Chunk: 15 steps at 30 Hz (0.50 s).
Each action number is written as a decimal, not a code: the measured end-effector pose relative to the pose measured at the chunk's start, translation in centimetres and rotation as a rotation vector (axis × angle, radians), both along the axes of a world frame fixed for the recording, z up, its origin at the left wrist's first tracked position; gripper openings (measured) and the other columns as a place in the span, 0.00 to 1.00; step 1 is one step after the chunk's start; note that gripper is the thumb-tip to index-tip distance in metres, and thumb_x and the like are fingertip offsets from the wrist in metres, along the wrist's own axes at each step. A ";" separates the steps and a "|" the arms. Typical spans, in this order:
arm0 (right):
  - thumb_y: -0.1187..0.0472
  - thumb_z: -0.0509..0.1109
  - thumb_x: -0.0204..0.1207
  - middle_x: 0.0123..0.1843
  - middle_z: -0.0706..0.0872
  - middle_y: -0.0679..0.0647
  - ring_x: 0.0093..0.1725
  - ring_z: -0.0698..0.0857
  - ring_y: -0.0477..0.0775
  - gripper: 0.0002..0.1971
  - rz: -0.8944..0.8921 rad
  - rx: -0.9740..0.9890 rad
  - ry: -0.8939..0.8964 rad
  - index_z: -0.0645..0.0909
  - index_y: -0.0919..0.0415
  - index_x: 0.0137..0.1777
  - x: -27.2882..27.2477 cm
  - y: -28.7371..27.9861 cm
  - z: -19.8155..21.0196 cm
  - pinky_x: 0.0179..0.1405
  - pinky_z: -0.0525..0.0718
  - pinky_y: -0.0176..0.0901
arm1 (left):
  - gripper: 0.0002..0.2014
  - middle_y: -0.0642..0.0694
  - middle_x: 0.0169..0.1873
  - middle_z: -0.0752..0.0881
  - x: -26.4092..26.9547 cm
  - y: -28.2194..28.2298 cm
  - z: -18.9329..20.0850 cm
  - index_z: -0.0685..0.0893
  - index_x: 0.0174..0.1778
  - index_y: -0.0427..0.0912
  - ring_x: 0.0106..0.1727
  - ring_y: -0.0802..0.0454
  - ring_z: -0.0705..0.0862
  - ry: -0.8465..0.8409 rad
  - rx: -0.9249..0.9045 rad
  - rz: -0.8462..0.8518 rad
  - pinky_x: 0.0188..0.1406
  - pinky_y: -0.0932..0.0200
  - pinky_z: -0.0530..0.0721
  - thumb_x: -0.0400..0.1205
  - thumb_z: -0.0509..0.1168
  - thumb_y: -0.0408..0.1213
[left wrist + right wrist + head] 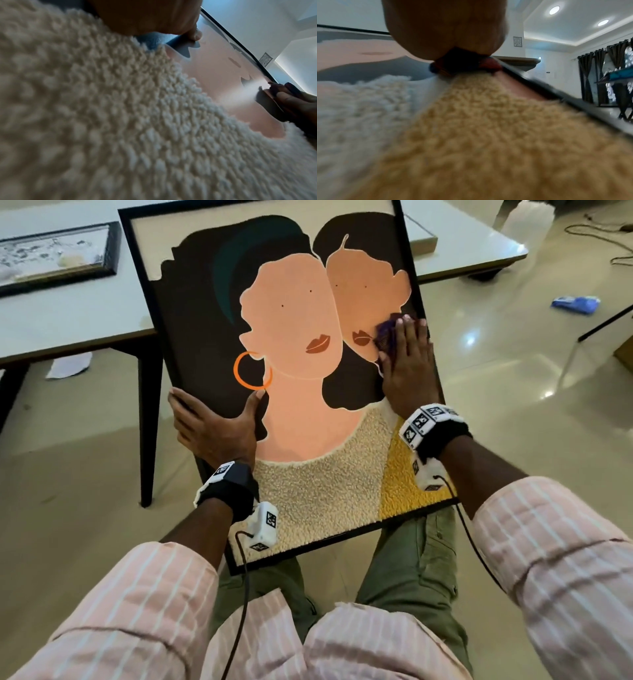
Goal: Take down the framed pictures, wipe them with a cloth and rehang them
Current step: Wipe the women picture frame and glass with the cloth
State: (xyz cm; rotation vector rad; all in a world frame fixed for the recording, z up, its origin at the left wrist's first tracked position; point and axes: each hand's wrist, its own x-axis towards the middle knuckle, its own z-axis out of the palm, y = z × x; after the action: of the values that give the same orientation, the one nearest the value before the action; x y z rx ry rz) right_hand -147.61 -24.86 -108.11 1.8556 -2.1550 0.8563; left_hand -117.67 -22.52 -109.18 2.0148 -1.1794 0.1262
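A large black-framed picture (pixel 291 337) of two faces, with tufted cream and yellow patches, stands on my lap and leans back against the table. My left hand (pixel 212 426) grips its left edge, thumb lying on the front near the orange earring. My right hand (pixel 409 364) lies flat near the right edge and presses a purple cloth (pixel 387 333) onto the picture beside the second face's lips. In the right wrist view the cloth (pixel 462 65) is bunched under the palm (pixel 445 27). In the left wrist view the thumb (pixel 193 35) rests above the cream tufting (pixel 102 108).
A second dark-framed picture (pixel 58 256) lies flat on the white table (pixel 68 316) at the left. A light-framed one (pixel 423 237) lies at the back right. A blue packet (pixel 575 302), white paper (pixel 68 364) and cables (pixel 599 237) are on the glossy floor.
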 end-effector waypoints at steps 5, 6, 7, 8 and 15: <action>0.51 0.51 0.84 0.86 0.56 0.63 0.85 0.51 0.67 0.32 -0.181 -0.022 -0.135 0.54 0.67 0.85 8.8 0.7 -1.0 0.83 0.50 0.63 | 0.66 0.40 0.81 0.66 -0.1 0.0 0.4 0.58 0.84 0.35 0.77 0.42 0.70 0.021 0.030 -0.001 0.71 0.48 0.66 0.62 0.56 0.85; 0.52 0.52 0.83 0.86 0.56 0.63 0.85 0.50 0.67 0.33 -0.097 -0.024 -0.091 0.54 0.67 0.85 10.7 1.1 -1.4 0.83 0.50 0.64 | 0.64 0.40 0.80 0.67 0.0 0.0 0.4 0.59 0.84 0.36 0.76 0.42 0.71 0.034 0.015 -0.008 0.71 0.48 0.67 0.63 0.56 0.84; 0.53 0.54 0.83 0.86 0.55 0.63 0.85 0.50 0.66 0.33 0.012 -0.030 -0.036 0.55 0.67 0.85 12.5 1.5 -1.8 0.83 0.50 0.64 | 0.61 0.40 0.80 0.68 0.2 -0.1 0.4 0.60 0.84 0.36 0.76 0.41 0.71 0.061 -0.018 -0.011 0.71 0.48 0.67 0.67 0.57 0.82; 0.55 0.57 0.82 0.86 0.56 0.63 0.86 0.50 0.66 0.33 0.128 -0.034 0.015 0.56 0.67 0.84 14.3 1.9 -2.1 0.83 0.51 0.64 | 0.56 0.40 0.80 0.68 0.4 -0.1 0.3 0.61 0.84 0.36 0.76 0.41 0.71 0.116 -0.060 -0.021 0.72 0.48 0.67 0.71 0.57 0.78; 0.53 0.58 0.77 0.84 0.62 0.65 0.84 0.55 0.69 0.34 0.856 -0.002 0.406 0.62 0.66 0.83 23.0 3.9 -2.7 0.81 0.56 0.65 | 0.36 0.41 0.82 0.66 2.5 0.5 1.1 0.63 0.83 0.39 0.82 0.48 0.64 0.447 -0.209 -0.184 0.80 0.56 0.59 0.85 0.42 0.60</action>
State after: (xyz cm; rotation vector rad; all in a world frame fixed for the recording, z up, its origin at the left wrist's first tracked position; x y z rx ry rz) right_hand -124.63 -20.97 -110.79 2.6845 -1.0937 0.5024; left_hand -115.15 -22.02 -108.11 1.6318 -1.0080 -0.2699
